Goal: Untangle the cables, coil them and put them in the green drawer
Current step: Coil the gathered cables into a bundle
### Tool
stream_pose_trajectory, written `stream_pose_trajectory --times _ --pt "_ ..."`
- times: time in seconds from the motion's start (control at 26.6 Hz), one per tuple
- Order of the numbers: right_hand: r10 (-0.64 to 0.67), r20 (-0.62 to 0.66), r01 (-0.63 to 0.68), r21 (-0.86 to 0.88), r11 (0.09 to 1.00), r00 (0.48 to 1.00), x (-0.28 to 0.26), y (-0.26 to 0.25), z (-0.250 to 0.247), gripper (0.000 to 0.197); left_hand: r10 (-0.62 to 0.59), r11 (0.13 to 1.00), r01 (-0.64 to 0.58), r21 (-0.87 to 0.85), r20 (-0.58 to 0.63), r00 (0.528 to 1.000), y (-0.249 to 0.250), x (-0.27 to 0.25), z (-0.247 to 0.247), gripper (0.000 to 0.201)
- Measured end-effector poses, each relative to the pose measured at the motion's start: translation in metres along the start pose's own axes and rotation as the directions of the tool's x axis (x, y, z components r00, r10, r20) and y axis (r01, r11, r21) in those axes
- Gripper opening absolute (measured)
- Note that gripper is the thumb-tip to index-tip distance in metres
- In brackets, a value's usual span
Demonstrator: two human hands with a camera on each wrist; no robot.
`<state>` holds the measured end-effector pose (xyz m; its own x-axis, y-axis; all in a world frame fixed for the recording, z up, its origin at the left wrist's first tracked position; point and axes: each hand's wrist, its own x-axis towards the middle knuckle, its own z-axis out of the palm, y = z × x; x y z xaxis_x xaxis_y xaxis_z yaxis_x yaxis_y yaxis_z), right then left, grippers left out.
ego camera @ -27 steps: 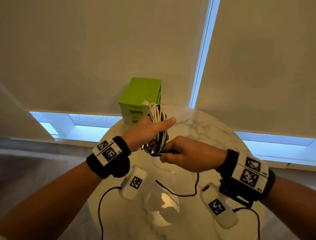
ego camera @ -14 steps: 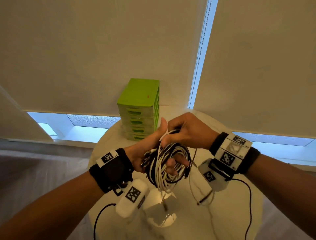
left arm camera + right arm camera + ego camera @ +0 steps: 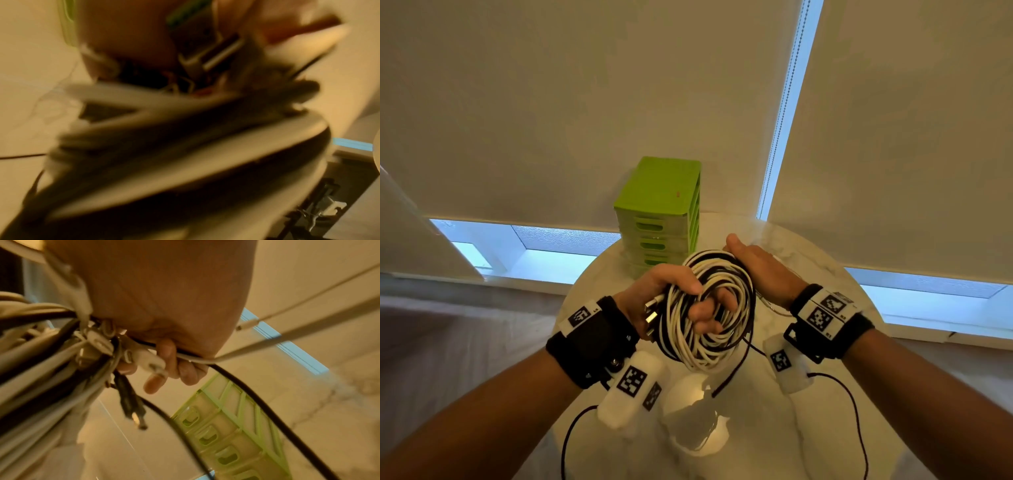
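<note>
**Head view: coil in both hands, drawers shut**

Head view shows the coil [image 3: 710, 308] of black and white cables held up above the bench [image 3: 825, 394], short of the green drawer unit [image 3: 661, 212]. Left hand [image 3: 671, 301] has its grip curled round the near-left side of the loops, fingers poking through the middle, with metal plug ends [image 3: 652, 313] sticking out just below the thumb. Right hand [image 3: 760, 270] sits on the far-right side of the coil; the right wrist view shows its fingers [image 3: 166, 368] curled over a white and a black strand with white connectors [image 3: 144, 360] bunched at the grip. Left wrist view is motion-blurred, only loops close to the lens.

Risks, judged from here: one black tail [image 3: 736, 363] hangs loose below the coil toward the bench, so it may snag or drag the loops out when the coil moves forward. Nothing ties the loops, so loosening either grip would likely let them spring apart. All drawers look closed, so one hand has to let go to pull one, leaving the coil on a single grip. The wrist-camera leads also trail over the bench under the hands and could catch.

Room: the unit stands at the bench's far edge, just beyond the grip, close to the window blind [image 3: 551, 102]. Open bench lies to the right of and beneath the hands.
</note>
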<state>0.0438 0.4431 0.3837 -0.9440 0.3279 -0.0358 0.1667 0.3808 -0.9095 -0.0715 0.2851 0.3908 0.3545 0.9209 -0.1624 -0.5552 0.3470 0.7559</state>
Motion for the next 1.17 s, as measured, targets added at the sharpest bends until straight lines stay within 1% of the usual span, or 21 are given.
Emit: stream_pose_trajectory --times 0.08,0.11,0.19,0.26,0.34,0.38,0.41,0.49,0.6,0.68,0.72,0.79,0.83,0.87,0.94,0.98,1.02,1.05,1.13,1.17 --pt "0.019 -0.015 -0.017 0.129 0.992 1.0 0.006 0.007 0.004 0.082 0.051 0.999 -0.051 -0.018 0.001 0.999 0.003 0.0 0.0 0.045" --pt "0.043 -0.023 -0.037 0.214 0.976 0.999 0.007 0.012 0.006 0.084 0.082 0.996 -0.083 -0.028 -0.007 0.997 0.004 0.0 0.001 0.046" --pt "0.058 -0.047 -0.037 0.359 0.933 0.997 0.009 0.016 0.013 0.076 0.143 0.988 -0.146 -0.042 -0.069 0.987 0.007 -0.002 0.005 0.046" --pt "0.057 -0.078 -0.013 0.481 0.877 0.995 0.006 0.022 0.023 0.065 0.232 0.969 -0.242 -0.053 -0.153 0.961 0.013 -0.007 0.003 0.047" --pt "0.113 -0.09 -0.032 0.623 0.782 0.99 -0.001 0.025 0.036 0.051 0.303 0.943 -0.327 -0.068 -0.237 0.923 0.025 -0.013 -0.004 0.046" --pt "0.149 -0.069 -0.064 0.673 0.737 0.986 -0.006 0.025 0.043 0.044 0.322 0.935 -0.348 -0.072 -0.244 0.915 0.031 -0.014 -0.009 0.046" --pt "0.173 -0.047 -0.09 0.703 0.706 0.984 -0.01 0.024 0.05 0.039 0.325 0.932 -0.353 -0.082 -0.242 0.914 0.035 -0.016 -0.013 0.044" --pt "0.193 -0.042 -0.106 0.711 0.695 0.98 -0.015 0.02 0.063 0.032 0.317 0.935 -0.35 -0.056 -0.308 0.897 0.037 -0.017 -0.019 0.046" --pt "0.216 0.014 -0.175 0.643 0.745 0.976 -0.022 0.01 0.078 0.027 0.34 0.927 -0.376 -0.012 -0.403 0.85 0.027 -0.012 -0.021 0.054" --pt "0.242 0.068 -0.236 0.584 0.777 0.968 -0.027 0.004 0.084 0.023 0.371 0.915 -0.401 0.043 -0.476 0.797 0.021 -0.009 -0.02 0.053" --pt "0.258 0.089 -0.261 0.572 0.778 0.962 -0.03 0.0 0.085 0.022 0.394 0.906 -0.415 0.081 -0.52 0.758 0.019 -0.008 -0.02 0.052" --pt "0.286 0.115 -0.297 0.589 0.752 0.951 -0.036 -0.008 0.086 0.021 0.442 0.88 -0.452 0.143 -0.591 0.674 0.012 -0.005 -0.021 0.049" --pt "0.299 0.121 -0.309 0.606 0.733 0.947 -0.037 -0.012 0.086 0.02 0.479 0.863 -0.466 0.196 -0.614 0.628 0.009 -0.003 -0.019 0.044" --pt "0.316 0.129 -0.325 0.62 0.715 0.94 -0.038 -0.015 0.086 0.019 0.527 0.84 -0.463 0.284 -0.634 0.567 0.006 -0.001 -0.015 0.036" --pt "0.35 0.149 -0.362 0.628 0.689 0.925 -0.039 -0.019 0.087 0.016 0.642 0.767 -0.386 0.513 -0.628 0.44 -0.001 0.004 -0.007 0.023" --pt "0.358 0.164 -0.377 0.628 0.68 0.919 -0.039 -0.021 0.088 0.017 0.691 0.722 -0.322 0.613 -0.607 0.393 -0.005 0.005 -0.003 0.019" --pt "0.362 0.184 -0.393 0.624 0.676 0.914 -0.04 -0.024 0.087 0.018 0.726 0.68 -0.253 0.688 -0.583 0.365 -0.008 0.007 0.001 0.018" --pt "0.364 0.207 -0.411 0.606 0.681 0.908 -0.04 -0.026 0.086 0.018 0.746 0.649 -0.197 0.735 -0.565 0.353 -0.01 0.008 0.002 0.017" --pt "0.383 0.255 -0.459 0.504 0.731 0.888 -0.041 -0.031 0.079 0.014 0.758 0.618 -0.118 0.778 -0.548 0.354 -0.011 0.009 0.004 0.017" --pt "0.401 0.263 -0.478 0.4 0.782 0.877 -0.042 -0.034 0.075 0.011 0.762 0.598 -0.078 0.798 -0.536 0.363 -0.012 0.009 0.004 0.022"
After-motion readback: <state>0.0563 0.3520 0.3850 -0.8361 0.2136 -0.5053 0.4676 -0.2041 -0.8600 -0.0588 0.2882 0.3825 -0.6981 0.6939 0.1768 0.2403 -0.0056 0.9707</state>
